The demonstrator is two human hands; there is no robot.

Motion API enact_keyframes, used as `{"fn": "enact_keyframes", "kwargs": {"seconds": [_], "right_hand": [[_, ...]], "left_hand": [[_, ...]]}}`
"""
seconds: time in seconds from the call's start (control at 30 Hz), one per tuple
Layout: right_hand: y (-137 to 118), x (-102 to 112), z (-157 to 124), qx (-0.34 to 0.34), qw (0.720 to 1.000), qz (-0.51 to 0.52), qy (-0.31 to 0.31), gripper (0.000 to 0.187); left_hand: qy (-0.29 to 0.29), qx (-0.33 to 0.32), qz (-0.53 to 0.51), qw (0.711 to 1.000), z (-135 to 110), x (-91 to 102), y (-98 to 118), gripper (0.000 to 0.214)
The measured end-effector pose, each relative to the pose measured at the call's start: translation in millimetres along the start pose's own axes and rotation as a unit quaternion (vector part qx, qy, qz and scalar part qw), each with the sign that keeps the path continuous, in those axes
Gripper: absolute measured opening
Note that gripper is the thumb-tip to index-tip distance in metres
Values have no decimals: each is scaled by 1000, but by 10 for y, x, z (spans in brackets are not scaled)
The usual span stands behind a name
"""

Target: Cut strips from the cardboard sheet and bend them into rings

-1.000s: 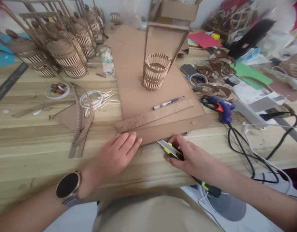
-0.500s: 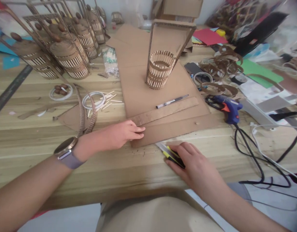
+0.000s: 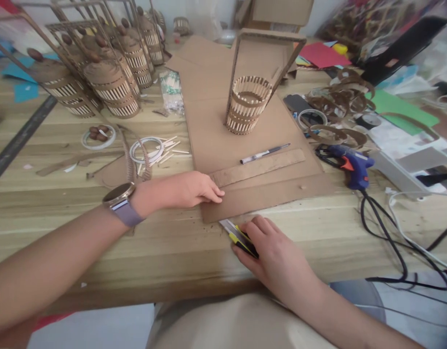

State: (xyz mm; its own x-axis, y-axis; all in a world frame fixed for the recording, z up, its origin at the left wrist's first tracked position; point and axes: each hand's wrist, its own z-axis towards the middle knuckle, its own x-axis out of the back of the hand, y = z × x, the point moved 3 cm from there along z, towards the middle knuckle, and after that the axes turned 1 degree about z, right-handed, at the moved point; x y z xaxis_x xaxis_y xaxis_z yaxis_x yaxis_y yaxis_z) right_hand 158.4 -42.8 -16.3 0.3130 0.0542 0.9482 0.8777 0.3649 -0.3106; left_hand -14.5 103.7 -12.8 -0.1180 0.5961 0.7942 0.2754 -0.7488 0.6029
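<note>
My right hand (image 3: 278,252) is closed around a yellow-and-black utility knife (image 3: 241,241). Its bare blade tip is close to the near edge of a brown cardboard sheet (image 3: 260,196). My left hand (image 3: 194,190), with a watch on the wrist, presses down on the sheet's near left part, its fingers bent and close together. Beside those fingertips, a narrow cardboard strip (image 3: 260,167) lies on the sheet, its left end partly behind the hand. Just beyond the strip is a pen (image 3: 265,153).
A small stick basket (image 3: 245,114) with a tall cardboard frame stands on the cardboard. Several similar lidded baskets (image 3: 109,89) crowd the back left. Tape rolls (image 3: 146,150) and loose sticks lie nearer. At right are a blue glue gun (image 3: 354,167), cables (image 3: 383,237) and curled cardboard strips (image 3: 340,97).
My right hand and the knife have moved left along the cardboard's near edge, closer to my left hand. The left hand's fingers have drawn together on the cardboard. The view has shifted slightly.
</note>
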Motion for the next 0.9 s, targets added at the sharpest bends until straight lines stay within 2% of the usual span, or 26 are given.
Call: {"fn": "enact_keyframes", "kwargs": {"seconds": [0.1,0.23,0.37,0.5,0.63,0.77,0.9], "right_hand": [[-58,-16,35,10,1000,-11,6,12],[-111,-27,31,14,1000,16,-9,14],[-148,-34,54,22,1000,9,-4,16],[-150,-55,66,35,999,11,-12,15],[-159,-75,73,31,999,12,-41,13],[-283,-99,129,72,990,28,-114,14],[-344,-96,150,77,987,23,-142,19]], "left_hand": [[-7,27,53,998,135,-5,77,37],[-53,41,97,993,295,7,132,35],[-82,50,107,990,331,33,139,34],[-86,59,111,988,322,23,142,34],[-78,55,121,988,326,21,148,32],[-95,74,116,986,298,41,186,34],[-81,91,134,984,227,52,339,52]]}}
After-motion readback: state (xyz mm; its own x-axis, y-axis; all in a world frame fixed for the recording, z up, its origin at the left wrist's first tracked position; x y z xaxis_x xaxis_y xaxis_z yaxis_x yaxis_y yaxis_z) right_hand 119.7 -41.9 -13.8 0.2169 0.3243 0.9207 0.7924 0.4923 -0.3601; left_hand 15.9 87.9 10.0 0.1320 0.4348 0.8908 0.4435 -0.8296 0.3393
